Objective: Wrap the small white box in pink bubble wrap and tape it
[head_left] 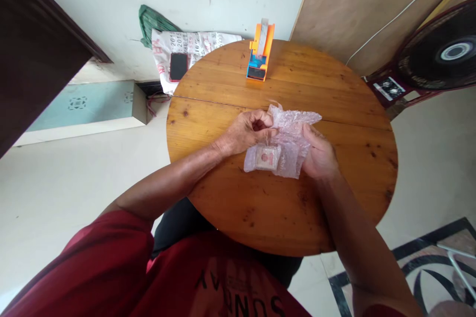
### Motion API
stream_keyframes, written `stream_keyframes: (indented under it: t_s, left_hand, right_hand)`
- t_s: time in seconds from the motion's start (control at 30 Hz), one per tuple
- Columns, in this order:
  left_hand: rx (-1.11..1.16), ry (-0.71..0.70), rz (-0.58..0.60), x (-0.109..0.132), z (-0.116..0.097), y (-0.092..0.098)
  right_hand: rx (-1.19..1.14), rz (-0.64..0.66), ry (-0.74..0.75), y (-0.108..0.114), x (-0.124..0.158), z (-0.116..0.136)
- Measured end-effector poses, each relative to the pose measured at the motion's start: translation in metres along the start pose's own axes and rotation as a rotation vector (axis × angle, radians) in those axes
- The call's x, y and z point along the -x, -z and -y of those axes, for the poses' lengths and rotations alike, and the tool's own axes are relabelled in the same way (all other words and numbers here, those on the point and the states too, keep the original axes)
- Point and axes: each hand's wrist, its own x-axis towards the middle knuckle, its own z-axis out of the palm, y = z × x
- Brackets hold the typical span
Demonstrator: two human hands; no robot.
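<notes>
A crumpled sheet of clear, pinkish bubble wrap [292, 156] is spread between my two hands above the round wooden table. Its upper left edge is pinched between the thumb and fingers of my left hand [251, 131]. On the right side, my right hand [320, 152] grips the wrap with the thumb on top; its other fingers are mostly hidden behind. A small flat rectangular item [267, 158] with a reddish mark shows through the wrap at the lower left. What that item is, I cannot make out.
An orange and blue tape dispenser [261, 54] stands at the far side of the wooden table [260, 213]. Beyond the table's left edge, a dark phone [179, 66] lies on a printed white sack [208, 42]. A large fan [446, 52] stands at the right.
</notes>
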Motion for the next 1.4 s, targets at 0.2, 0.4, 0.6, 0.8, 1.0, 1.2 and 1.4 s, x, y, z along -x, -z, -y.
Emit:
stream_keyframes:
  t_s: [0.2,0.4,0.6,0.8,1.0,1.2,1.4]
  left_hand:
    - [0.250,0.082,-0.133,-0.009,-0.003,0.018]
    - [0.362,0.104,-0.342,-0.019,0.003,0.026]
    - [0.315,0.091,-0.388,-0.022,0.010,0.029]
    - [0.178,0.061,-0.394,-0.024,0.010,0.031]
    - [-0.169,-0.159,-0.489,-0.026,0.018,0.035]
    - [-0.732,-0.754,-0.433,-0.003,0.002,0.026]
    - [-0.861,-0.748,0.095,0.000,0.005,0.020]
  right_hand:
    - [0.028,-0.171,0.074,0.025,-0.015,-0.013]
    - [0.022,-0.320,0.137,0.039,-0.025,-0.015]
    - [0.039,-0.330,0.159,0.045,-0.029,-0.014]
    - [0.172,-0.417,0.203,0.043,-0.026,-0.007]
    - [0.523,-0.489,0.363,0.054,-0.029,-0.012]
    - [0.721,-0.478,0.404,0.056,-0.031,-0.015]
    - [0.800,-0.494,0.380,0.055,-0.030,-0.011]
